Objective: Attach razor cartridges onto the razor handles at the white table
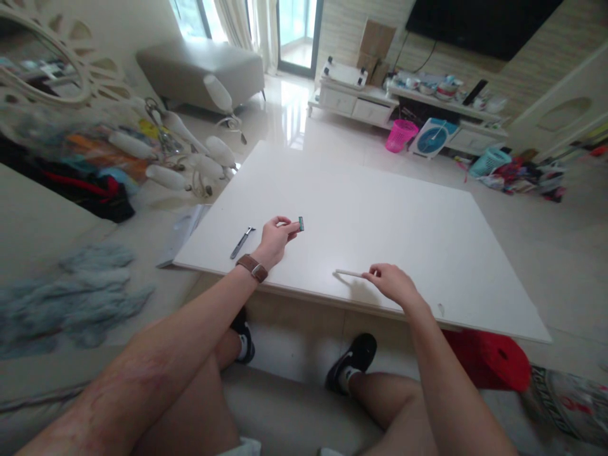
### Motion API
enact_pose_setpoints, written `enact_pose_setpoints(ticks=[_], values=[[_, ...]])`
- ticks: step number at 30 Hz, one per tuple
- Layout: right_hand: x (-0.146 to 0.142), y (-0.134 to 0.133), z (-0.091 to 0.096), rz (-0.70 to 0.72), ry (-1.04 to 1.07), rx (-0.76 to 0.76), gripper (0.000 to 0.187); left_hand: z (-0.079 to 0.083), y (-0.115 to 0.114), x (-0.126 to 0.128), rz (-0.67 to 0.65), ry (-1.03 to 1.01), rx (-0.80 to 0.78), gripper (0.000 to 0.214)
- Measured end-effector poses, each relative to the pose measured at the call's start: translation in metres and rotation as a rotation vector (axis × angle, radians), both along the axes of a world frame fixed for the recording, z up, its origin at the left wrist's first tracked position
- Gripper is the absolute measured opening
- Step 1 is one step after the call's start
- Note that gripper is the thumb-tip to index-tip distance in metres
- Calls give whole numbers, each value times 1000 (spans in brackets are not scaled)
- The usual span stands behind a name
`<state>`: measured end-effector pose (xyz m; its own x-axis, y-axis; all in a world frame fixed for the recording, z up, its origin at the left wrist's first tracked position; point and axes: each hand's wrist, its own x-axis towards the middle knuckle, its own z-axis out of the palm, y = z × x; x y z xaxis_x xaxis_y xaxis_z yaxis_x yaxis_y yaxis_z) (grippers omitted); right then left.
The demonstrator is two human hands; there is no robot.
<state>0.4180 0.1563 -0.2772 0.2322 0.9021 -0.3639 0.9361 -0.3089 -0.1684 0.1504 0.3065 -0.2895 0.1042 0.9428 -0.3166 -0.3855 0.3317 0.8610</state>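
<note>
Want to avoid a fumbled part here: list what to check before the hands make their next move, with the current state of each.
1. Pinch of the left hand on the small green piece: ok, held at the fingertips.
2. Grip of the right hand on the thin white stick: ok, held by one end.
3. Stick's free end touching the white board: cannot tell.
4. The metal tool lying on the board, apart from both hands: ok.
5. Hands apart, arms uncrossed: ok.
</note>
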Motion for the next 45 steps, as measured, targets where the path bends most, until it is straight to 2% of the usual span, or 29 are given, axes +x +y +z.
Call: enact_pose_setpoints(ticks=[2,4,8,9,11,17,23,30,41,45], values=[[3,-4,-4,-27,-41,-52,36,0,-1,1,-11,2,1,32],[-16,-9,-13,55,45,-118,35,-1,-2,2,-27,7,0,32],[-84,-22,-32,398,119,-260,27,-3,-5,6,-65,30,-3,33],[-98,-24,-35,498,134,-287,26,-4,-7,7,-76,39,-3,33],[-115,-26,-40,597,164,-328,28,-6,-9,9,-102,57,-2,33],[-107,-24,-44,506,0,-282,31,-11,-16,13,-165,71,-29,30],[-108,-29,-49,554,35,-335,30,-7,-22,17,-284,-139,-205,22],[-110,-26,-49,567,35,-337,33,-7,-24,17,-389,-134,-314,10],[-111,-28,-53,570,30,-338,36,-6,-30,18,-480,-16,-239,10],[-108,-25,-46,583,48,-331,30,-10,-29,18,-502,11,-236,10]])
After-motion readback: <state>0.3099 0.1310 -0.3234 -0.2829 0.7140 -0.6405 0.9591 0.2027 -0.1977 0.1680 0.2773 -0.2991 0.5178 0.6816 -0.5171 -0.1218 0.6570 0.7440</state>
